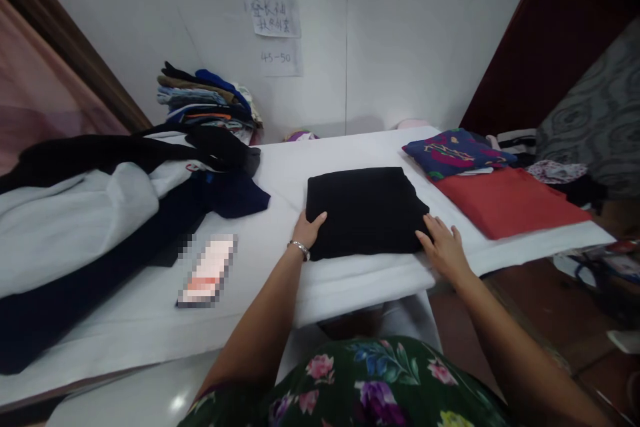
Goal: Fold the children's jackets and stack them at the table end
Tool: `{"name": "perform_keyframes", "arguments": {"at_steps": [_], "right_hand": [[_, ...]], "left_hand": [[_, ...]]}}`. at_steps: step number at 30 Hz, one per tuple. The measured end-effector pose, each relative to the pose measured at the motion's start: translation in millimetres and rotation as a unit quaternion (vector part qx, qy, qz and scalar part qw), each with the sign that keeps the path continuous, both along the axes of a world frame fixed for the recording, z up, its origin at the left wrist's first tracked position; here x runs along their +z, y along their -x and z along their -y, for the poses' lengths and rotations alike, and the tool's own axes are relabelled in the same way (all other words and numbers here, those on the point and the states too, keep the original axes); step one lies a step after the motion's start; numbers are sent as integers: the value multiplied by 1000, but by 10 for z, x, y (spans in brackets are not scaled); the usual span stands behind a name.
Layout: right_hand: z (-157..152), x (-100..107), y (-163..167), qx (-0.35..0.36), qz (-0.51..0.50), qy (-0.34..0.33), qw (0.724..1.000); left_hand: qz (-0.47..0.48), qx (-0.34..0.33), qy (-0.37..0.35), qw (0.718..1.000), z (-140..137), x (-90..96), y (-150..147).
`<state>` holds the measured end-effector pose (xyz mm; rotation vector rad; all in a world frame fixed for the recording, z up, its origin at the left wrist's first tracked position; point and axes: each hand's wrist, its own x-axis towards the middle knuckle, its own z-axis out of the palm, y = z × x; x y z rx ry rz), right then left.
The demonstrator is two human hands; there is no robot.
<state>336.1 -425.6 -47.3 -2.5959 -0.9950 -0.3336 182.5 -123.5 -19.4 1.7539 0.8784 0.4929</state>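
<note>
A folded black garment (367,213) lies flat on the white-covered table (280,177) in front of me. My left hand (307,232) has hold of its left edge, thumb on top and the other fingers hidden from view. At the right edge, my right hand (443,243) rests with thumb and fingertips touching the cloth, its fingers spread apart. The garment's right side is uneven, with a small corner sticking out near my right fingertips.
Unfolded white clothing (75,220) and dark navy clothing (150,260) heap up on the left, near a blurred phone-like object (207,272). Behind stands a clothes stack (205,100). To the right lie a red folded garment (505,200) and a patterned purple-blue one (457,152).
</note>
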Motion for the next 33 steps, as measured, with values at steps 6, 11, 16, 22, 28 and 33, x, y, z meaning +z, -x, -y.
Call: {"name": "perform_keyframes", "arguments": {"at_steps": [6, 11, 16, 22, 28, 33], "right_hand": [[-202, 241, 305, 43, 38, -48, 997], [-826, 584, 570, 221, 12, -3, 975], [-1081, 625, 457, 242, -83, 67, 964], [-1358, 942, 148, 253, -94, 16, 963], [-1779, 809, -675, 125, -141, 81, 979], [-1804, 458, -958, 82, -196, 94, 973]], "left_hand": [[-2, 6, 4, 1000, -4, -3, -3], [0, 4, 7, 1000, 9, 41, 8], [19, -10, 8, 1000, -1, 96, 15], [-6, -7, 14, 1000, -34, 127, 22], [-26, -4, -12, 1000, -122, 29, 10], [5, -8, -8, 1000, -126, -48, 12]]}}
